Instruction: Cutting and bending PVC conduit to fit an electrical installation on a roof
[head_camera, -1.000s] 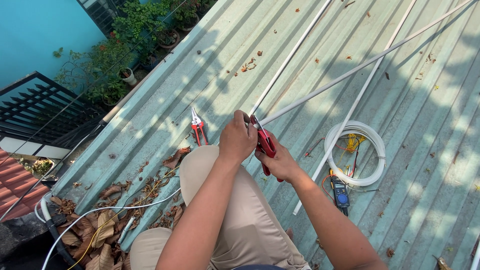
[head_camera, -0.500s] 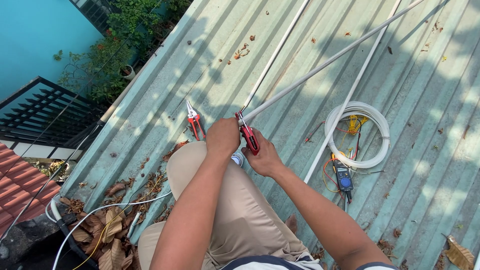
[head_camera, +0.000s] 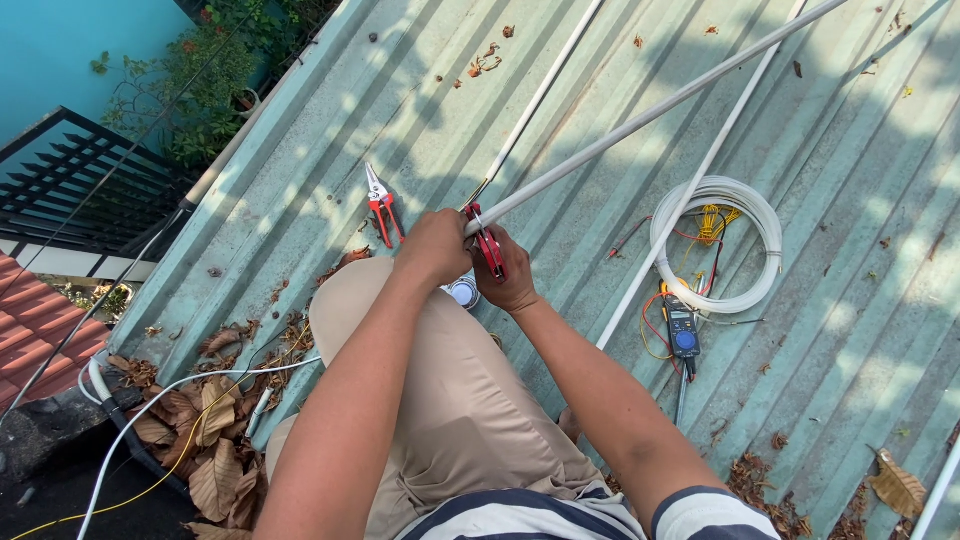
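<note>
I sit on a corrugated green metal roof (head_camera: 860, 330) with my knee raised. My left hand (head_camera: 432, 247) grips the near end of a long white pipe (head_camera: 650, 112) that runs up to the far right. My right hand (head_camera: 510, 275) holds a red-handled cutting tool (head_camera: 487, 240) pressed against that same pipe end, right beside my left hand. A second pair of red-handled snips (head_camera: 381, 206) lies loose on the roof just left of my hands. A small roll of tape (head_camera: 463, 292) sits under my wrists.
A coil of white tubing (head_camera: 716, 244) with yellow and red leads and a blue clamp meter (head_camera: 682, 328) lie to the right. Two thinner white pipes cross the roof. Dry leaves (head_camera: 215, 420) fill the gutter at the roof's lower left edge, above a drop.
My view has shifted, so my hands and the pipe end sit slightly lower and more central. Both hands stay on the pipe end with the red tool.
</note>
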